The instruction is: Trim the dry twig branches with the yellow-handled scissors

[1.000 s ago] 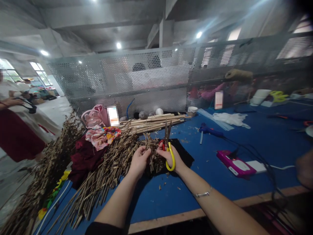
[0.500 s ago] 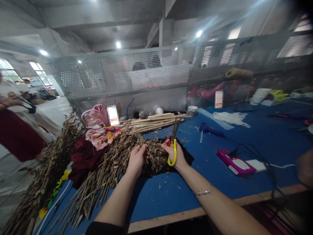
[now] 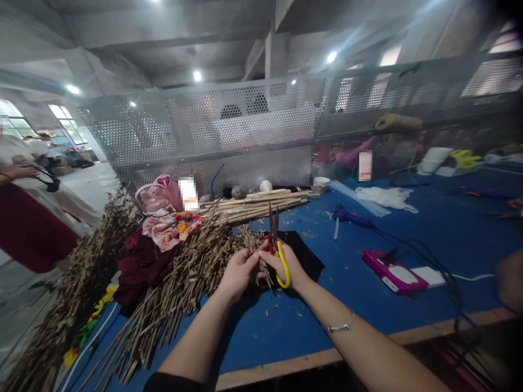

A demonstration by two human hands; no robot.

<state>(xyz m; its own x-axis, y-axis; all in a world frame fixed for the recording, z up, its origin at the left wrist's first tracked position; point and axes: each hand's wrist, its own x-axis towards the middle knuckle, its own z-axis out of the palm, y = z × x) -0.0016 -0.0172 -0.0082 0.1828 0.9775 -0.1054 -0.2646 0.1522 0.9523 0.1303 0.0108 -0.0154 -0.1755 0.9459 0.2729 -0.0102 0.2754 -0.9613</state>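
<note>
My left hand (image 3: 239,274) is closed around a small bunch of dried plant stems (image 3: 250,237). Its brittle tops stick up above the fingers, and more stems hang out below. Right beside it, my right hand (image 3: 291,265) holds scissors (image 3: 283,267) with yellow and red handles. The blades point up, slightly apart, and touch nothing. Thumb and fingers of both hands meet at the bunch. Under the hands lies a black cloth (image 3: 304,256). A large heap of dried stalks (image 3: 194,267) spreads to the left of my left hand.
On the blue table (image 3: 347,310) lie light sticks (image 3: 261,204), a blue glue gun (image 3: 351,215) and a magenta device (image 3: 392,270) with cables. A pink bag (image 3: 159,193) and dark red cloth (image 3: 141,267) are at left. Behind stands a perforated metal screen (image 3: 196,128). A person (image 3: 24,179) stands far left.
My left hand has moved right with the dried stems, up against my right hand. The right hand and scissors have shifted slightly left, uncovering more of the black cloth.
</note>
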